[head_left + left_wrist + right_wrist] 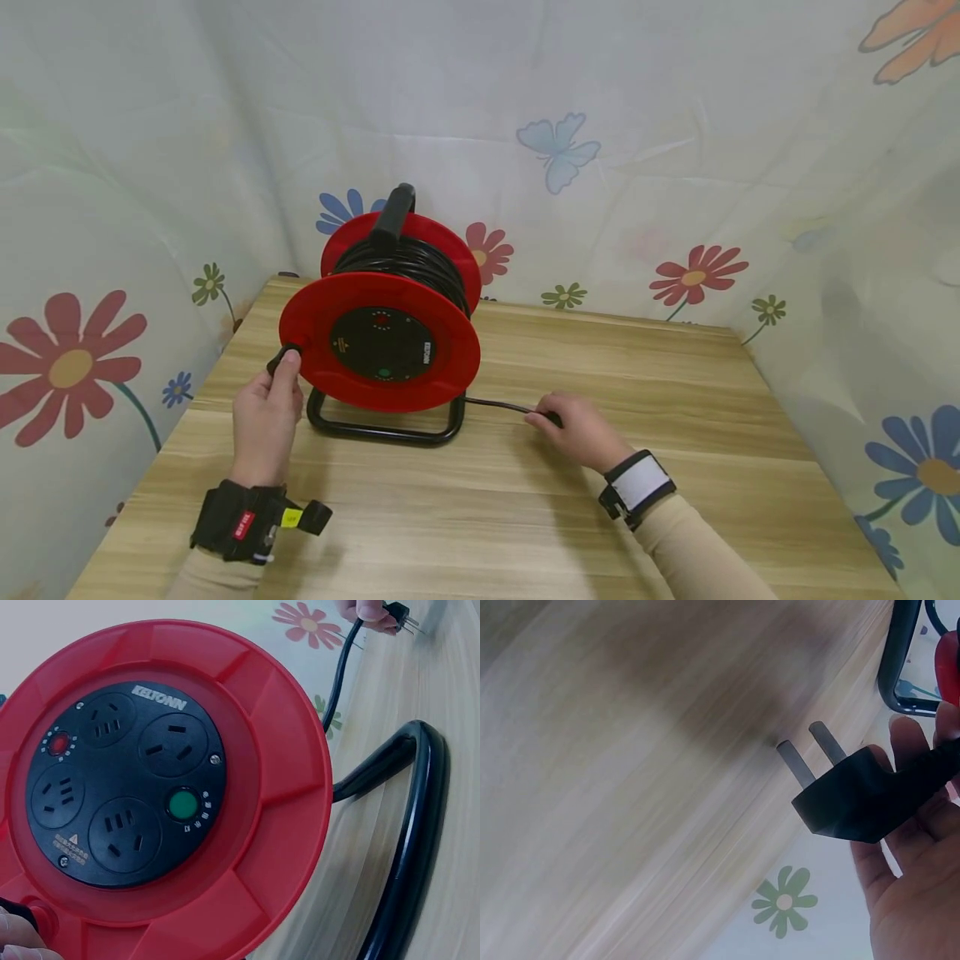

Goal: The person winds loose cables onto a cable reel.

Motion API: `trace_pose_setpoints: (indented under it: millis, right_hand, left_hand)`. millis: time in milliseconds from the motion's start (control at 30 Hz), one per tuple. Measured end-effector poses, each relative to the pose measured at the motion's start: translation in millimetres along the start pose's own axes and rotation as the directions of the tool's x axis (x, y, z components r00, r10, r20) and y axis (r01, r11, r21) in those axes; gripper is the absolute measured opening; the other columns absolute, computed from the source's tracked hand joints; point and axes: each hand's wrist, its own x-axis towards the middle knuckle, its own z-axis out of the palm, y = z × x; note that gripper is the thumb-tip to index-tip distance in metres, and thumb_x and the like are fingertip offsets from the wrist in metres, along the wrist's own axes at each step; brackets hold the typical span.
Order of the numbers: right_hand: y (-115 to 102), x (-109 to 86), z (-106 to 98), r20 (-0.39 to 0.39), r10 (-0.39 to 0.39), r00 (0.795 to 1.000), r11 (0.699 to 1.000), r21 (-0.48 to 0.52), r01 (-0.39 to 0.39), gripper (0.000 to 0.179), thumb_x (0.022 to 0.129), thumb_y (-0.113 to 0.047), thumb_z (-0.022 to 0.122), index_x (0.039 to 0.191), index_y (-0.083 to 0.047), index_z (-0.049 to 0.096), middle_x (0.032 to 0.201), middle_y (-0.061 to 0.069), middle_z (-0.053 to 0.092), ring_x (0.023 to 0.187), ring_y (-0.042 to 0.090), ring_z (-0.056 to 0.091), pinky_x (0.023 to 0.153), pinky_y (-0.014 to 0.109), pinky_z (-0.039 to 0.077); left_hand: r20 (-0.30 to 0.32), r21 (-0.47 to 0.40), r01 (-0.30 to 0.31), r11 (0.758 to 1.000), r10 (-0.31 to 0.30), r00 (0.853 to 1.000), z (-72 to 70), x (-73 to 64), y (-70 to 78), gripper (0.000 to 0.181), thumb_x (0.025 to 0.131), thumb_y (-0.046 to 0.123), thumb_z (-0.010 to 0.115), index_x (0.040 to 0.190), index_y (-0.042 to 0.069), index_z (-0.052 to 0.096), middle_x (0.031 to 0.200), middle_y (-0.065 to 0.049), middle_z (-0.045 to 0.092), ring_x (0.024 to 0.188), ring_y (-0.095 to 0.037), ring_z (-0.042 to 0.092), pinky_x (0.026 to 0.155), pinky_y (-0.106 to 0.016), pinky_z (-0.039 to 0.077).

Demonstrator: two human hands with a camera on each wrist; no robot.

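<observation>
A red cable reel (381, 343) stands upright on its black tubular frame, left of centre, with black cord (412, 260) wound between its flanges. On the front flange, my left hand (264, 421) grips the black crank knob (281, 358), thumb along it. My right hand (583, 431), to the right of the reel and low over the table, holds a black plug (855, 795) near its cord end. Two metal prongs point away from the fingers in the right wrist view. A short stretch of cord (497, 404) runs from the reel to that hand.
The wood-grain table (660, 392) extends to the right and front. A floral curtain (630, 208) closes off the back and both sides. The reel's carrying handle (393, 218) rises above the drum, and its frame foot (386, 434) rests on the table.
</observation>
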Motion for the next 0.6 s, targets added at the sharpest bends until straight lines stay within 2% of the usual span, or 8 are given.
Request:
trace_pose_setpoints:
  millis: [267,433,600]
  right_hand:
    - [-1.4,-0.6,0.1,0.012,-0.012,1.000,1.000,0.025,0.011,0.019,0.090,-0.036,0.064,0.078,-0.022,0.066,0.072,-0.009,0.059,0.064,0.006,0.050,0.058,0.028,0.045]
    - [-1.8,-1.0,-0.4,0.000,-0.023,1.000,0.999,0.030,0.023,0.013,0.089,-0.033,0.066,0.080,-0.024,0.067,0.075,-0.010,0.063,0.067,0.004,0.053,0.061,0.031,0.048]
    - [-2.4,-1.4,0.7,0.004,-0.007,1.000,1.000,0.029,0.007,0.012,0.088,-0.033,0.067,0.082,-0.023,0.067,0.078,-0.008,0.064,0.070,0.004,0.054,0.064,0.033,0.050]
  left_hand:
    - [0.002,0.015,-0.019,1.000,0.019,1.000,1.8,-1.0,6.2,0.052,0.089,0.054,0.056,0.066,0.007,0.049,0.048,0.004,0.036,0.049,-0.016,0.034,0.044,-0.028,0.023]
    - [-0.007,-0.009,-0.060,0.998,0.060,0.998,3.6,-0.3,8.0,0.051,0.090,0.049,0.057,0.064,0.007,0.047,0.046,0.004,0.035,0.046,-0.015,0.032,0.043,-0.029,0.021]
    - [-0.011,-0.019,-0.070,0.997,0.070,0.997,3.5,-0.4,8.5,0.049,0.091,0.047,0.058,0.062,0.007,0.047,0.046,0.005,0.035,0.045,-0.014,0.033,0.042,-0.029,0.021]
